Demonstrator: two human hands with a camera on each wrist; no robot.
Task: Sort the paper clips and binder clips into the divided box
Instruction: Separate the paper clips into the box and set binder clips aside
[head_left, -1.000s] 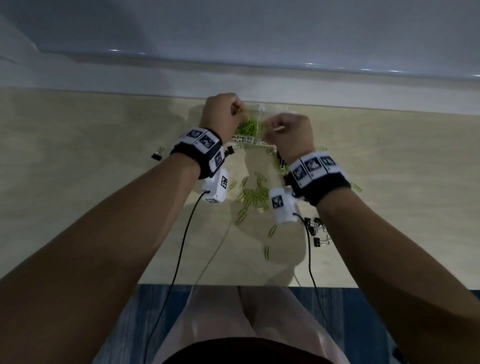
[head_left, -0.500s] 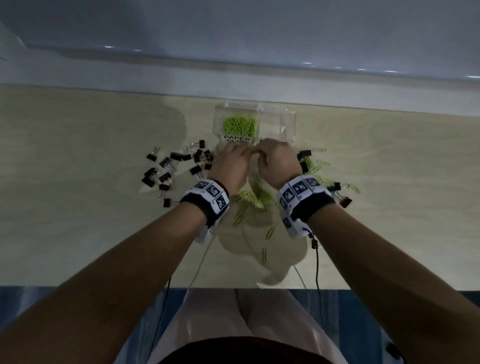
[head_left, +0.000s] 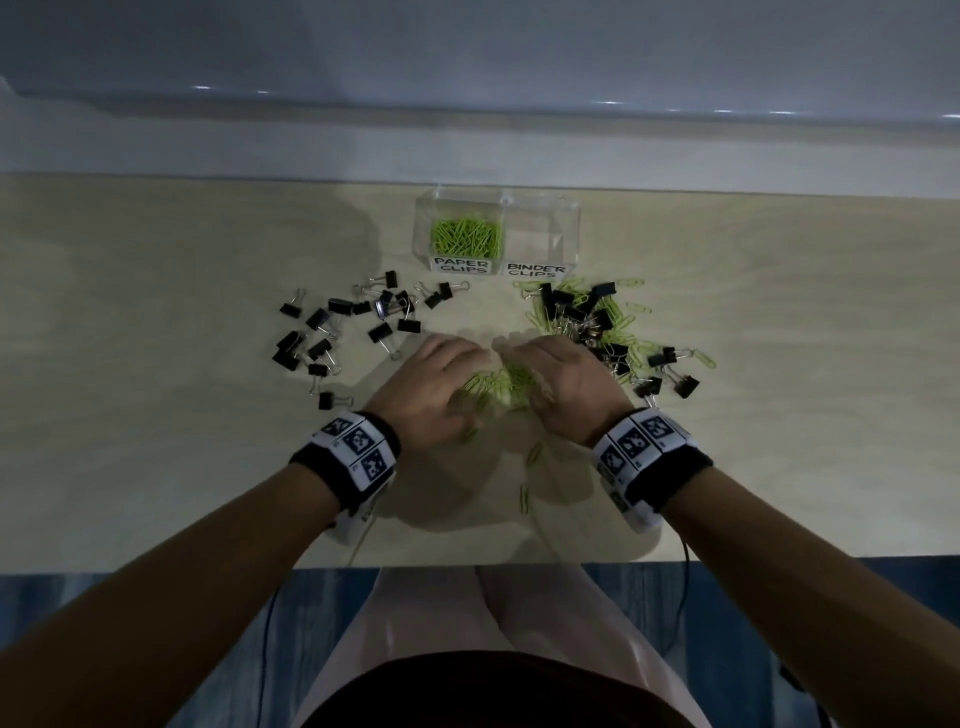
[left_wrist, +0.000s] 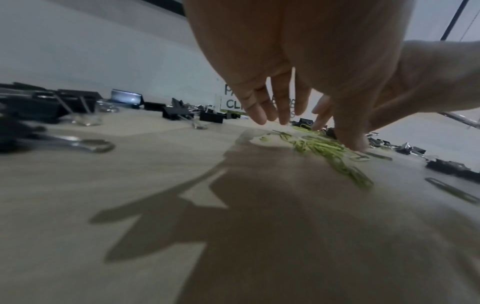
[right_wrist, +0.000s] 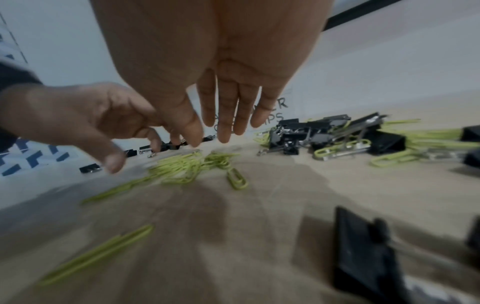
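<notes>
Pale wooden desk (head_left: 156, 364). Clear divided plastic box (head_left: 496, 228) at far edge; green paper clips fill its left compartment. Black binder clips (head_left: 337, 332) scattered left and right. Left hand (head_left: 436, 384) and right hand (head_left: 563, 384), each grip loose-fingered and holding nothing, flank loose green paper clips (head_left: 501, 384).

We note dim, cool light overall; the head view is underexposed, darkest toward 6 o'clock. Small glare streaks sit on the glossy wall (head_left: 675, 110) at 12 o'clock. Soft multiple shadows fall on the table (head_left: 156, 364) toward 6 o'clock of both hands. Wrist views show strong wide-angle stretch and motion blur at the edges; near binder clips (right_wrist: 363, 257) at 5 o'clock are out of focus.
</notes>
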